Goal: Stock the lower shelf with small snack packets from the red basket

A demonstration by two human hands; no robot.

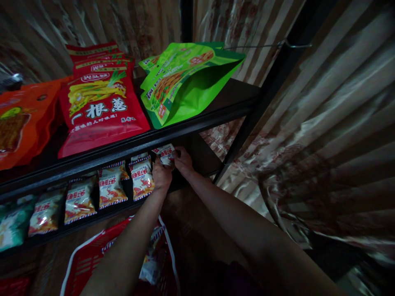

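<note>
Between my two hands is a small white snack bag with red lettering, over the right part of the lower shelf. My left hand grips its left side, fingers closed on it. At its right edge, my right hand pinches the same bag. Just left of my left hand, a matching snack bag stands upright on the shelf, with several more in a row farther left. Below my left forearm sits a red basket with a white rim, holding some packets.
On the upper shelf stand red bags, green bags and orange bags. Teal packets are at the lower left. A black shelf post rises right of my hands, before a patterned curtain.
</note>
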